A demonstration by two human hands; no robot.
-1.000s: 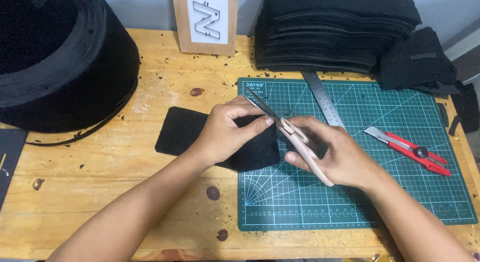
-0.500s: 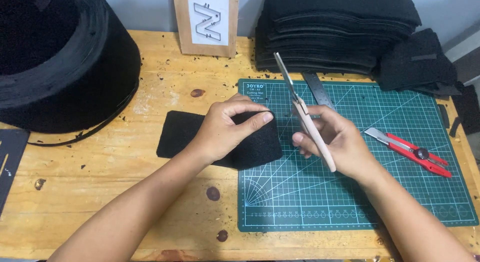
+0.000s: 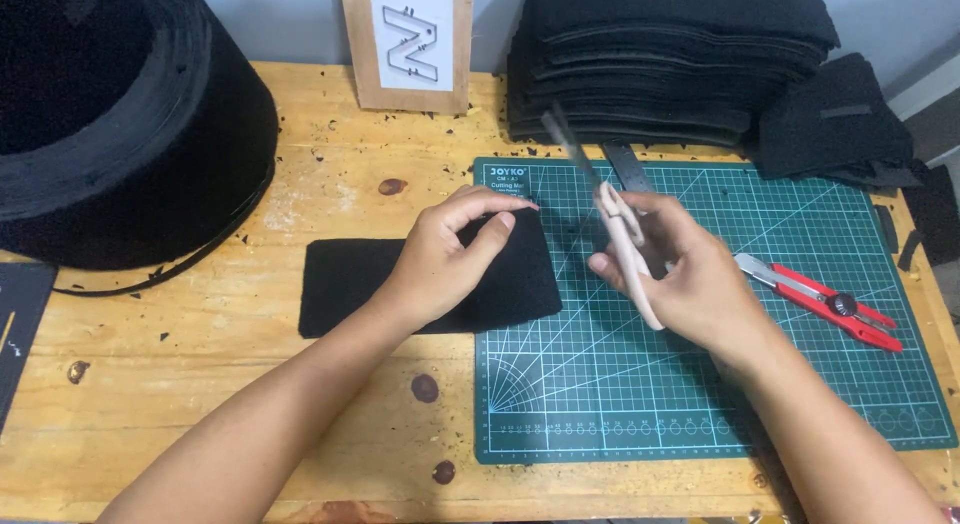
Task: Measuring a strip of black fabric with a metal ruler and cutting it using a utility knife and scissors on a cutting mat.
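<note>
Landmark: green cutting mat (image 3: 800, 404), lying on the right half of the wooden table (image 3: 200, 424).
Felt: a black rectangular piece (image 3: 345, 284), flat, with its long axis running left to right; its right end overlaps the mat's left edge and the rest lies on bare wood left of the mat.
Left hand: (image 3: 445, 259) rests on the felt's right part, at the mat's left edge; fingers curled, thumb and forefinger pinching at the felt's upper right corner, palm down on the cloth.
Right hand: (image 3: 690, 274) raised over the middle of the mat, closed round the pale handles of the scissors (image 3: 620, 229); it touches no cloth.
Scissors: blades point up and away toward the mat's far edge, blurred, so how far they gape cannot be told.
Key relation: the felt lies to the left of the scissors, just beside them; its nearest edge is the short right one on the mat. The left hand is on it, the right hand apart.
Cutter: red utility knife (image 3: 825, 302) on the mat, right of the right hand.
Ruler: metal (image 3: 628, 169), at the mat's far edge, partly behind the scissors.
Stack: black sheets (image 3: 680, 54) beyond the mat.
Roll: big black roll (image 3: 110, 124) far left of the mat.
</note>
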